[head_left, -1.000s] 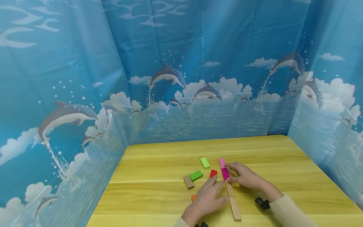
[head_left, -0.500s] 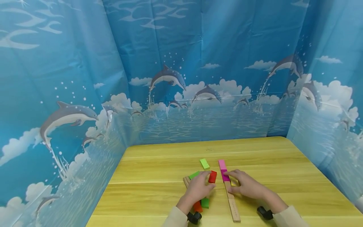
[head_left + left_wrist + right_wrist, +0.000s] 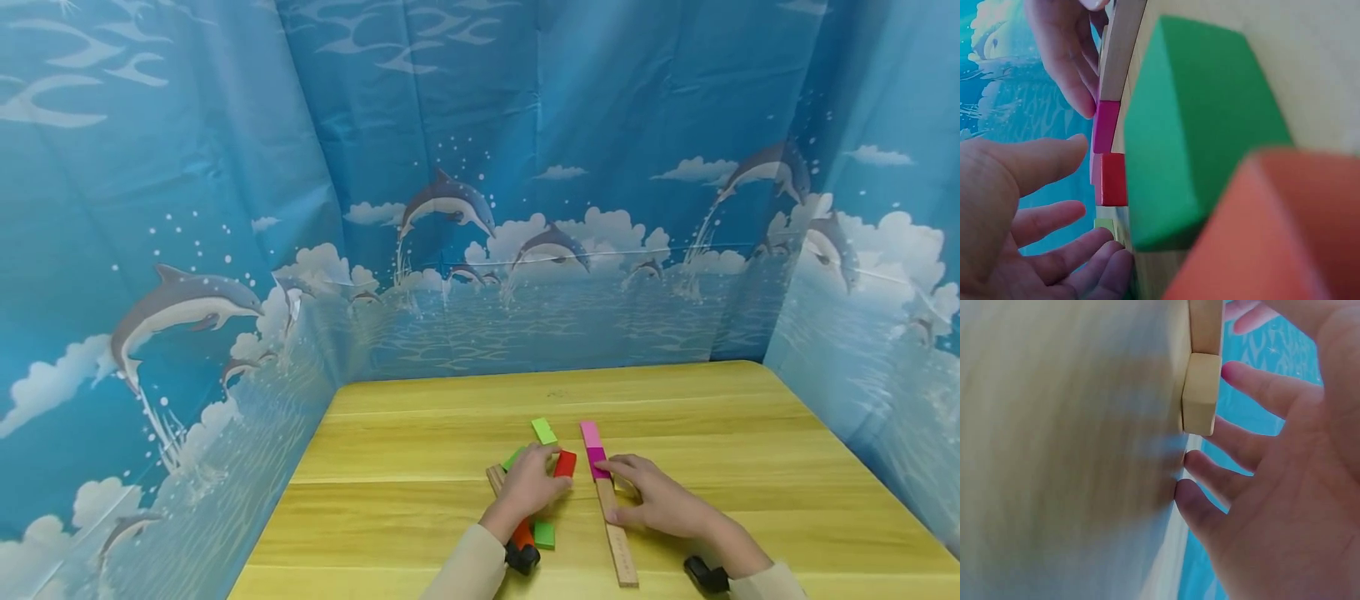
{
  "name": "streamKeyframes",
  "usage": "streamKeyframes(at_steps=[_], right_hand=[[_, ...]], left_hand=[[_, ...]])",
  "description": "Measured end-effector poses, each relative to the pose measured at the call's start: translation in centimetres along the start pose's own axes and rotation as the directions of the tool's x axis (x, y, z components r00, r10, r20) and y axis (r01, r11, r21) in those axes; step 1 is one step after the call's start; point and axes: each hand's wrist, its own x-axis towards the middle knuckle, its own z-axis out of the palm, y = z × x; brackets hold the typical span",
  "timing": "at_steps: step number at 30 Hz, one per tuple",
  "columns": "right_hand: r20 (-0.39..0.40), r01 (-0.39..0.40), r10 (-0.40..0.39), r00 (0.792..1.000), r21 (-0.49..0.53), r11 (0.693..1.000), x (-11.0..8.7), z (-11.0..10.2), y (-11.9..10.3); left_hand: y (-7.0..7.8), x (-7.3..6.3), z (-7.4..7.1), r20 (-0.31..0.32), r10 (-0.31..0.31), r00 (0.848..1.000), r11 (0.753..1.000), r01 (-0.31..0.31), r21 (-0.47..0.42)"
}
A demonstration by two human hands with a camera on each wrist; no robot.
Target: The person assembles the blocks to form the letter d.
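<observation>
Beside the left hand sits a red block, beside the right hand a magenta block (both hands' fingers spread wide).

On my feed, the red block lies aslant, low and right of centre in the frame, between left-hand thumb and index finger; I can't tell whether they touch it. To its right, I see the magenta block at the right hand's index fingertip, end to end between the pink block and wooden blocks.
</observation>
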Motion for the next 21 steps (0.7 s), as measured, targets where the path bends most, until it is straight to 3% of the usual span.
streamKeyframes(at_steps=[7, 21], right_hand=[[-0.008, -0.002, 0.002, 1.000, 0.034, 0.999, -0.2, 0.5, 0.8], [-0.011, -0.012, 0.013, 1.000, 0.051, 0.999, -0.1, 0.6, 1.0]], left_hand=[[-0.1, 1.0, 0.5, 0.010, -0.004, 1.000, 0.996, 0.003, 0.088], [0.2, 1.6, 0.0, 0.060, -0.035, 0.998, 0.991, 0.027, 0.133]])
